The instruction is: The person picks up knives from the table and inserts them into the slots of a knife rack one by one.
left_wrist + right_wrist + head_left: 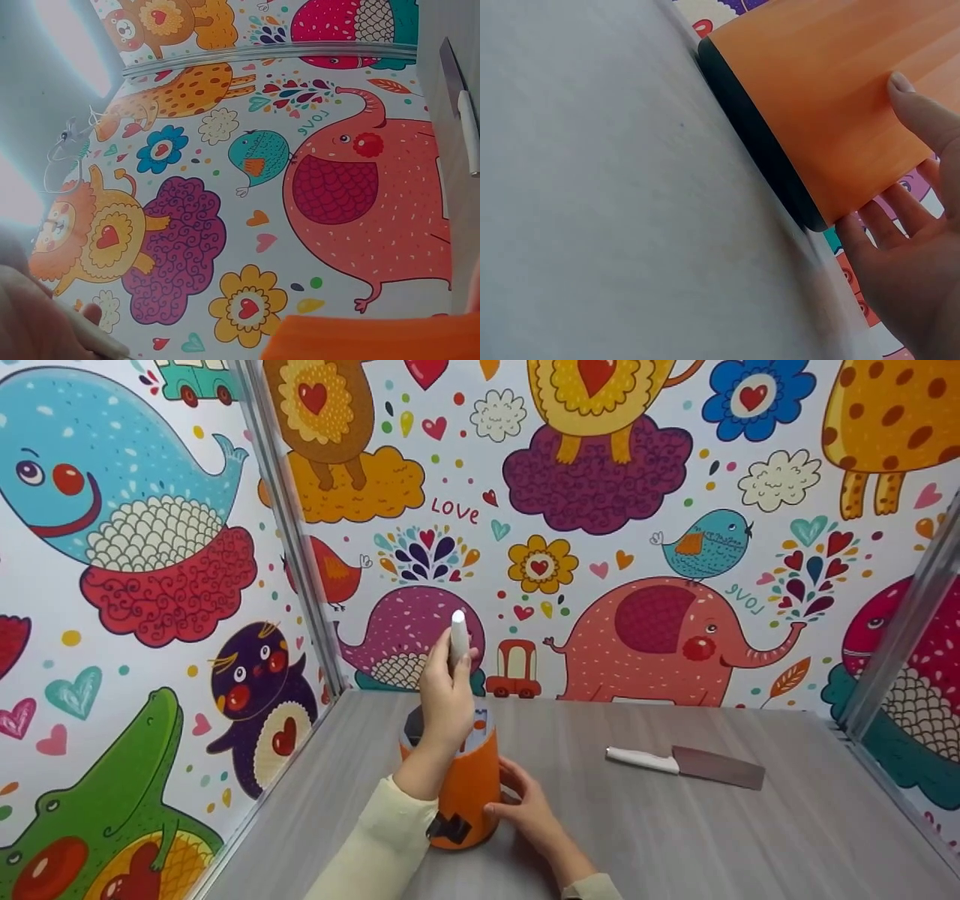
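My left hand [448, 697] grips the white handle of a knife [458, 639] above an orange knife block [469, 787]. The blade is hidden behind the hand and block in the head view. At the lower left of the left wrist view, the same pale handle [94, 334] lies against the palm. My right hand [534, 814] holds the block's right side, low down. The right wrist view shows its thumb and fingers on the orange wall [817, 112], above a dark base. The block stands upright on the table, its top slots partly covered by the left forearm and hand.
To the right, a cleaver [716, 767] with a white handle lies flat on the grey wood-grain table [637, 840]. Walls printed with cartoon animals [652, 645] close off the back and both sides. A dark patch [450, 828] marks the block's front.
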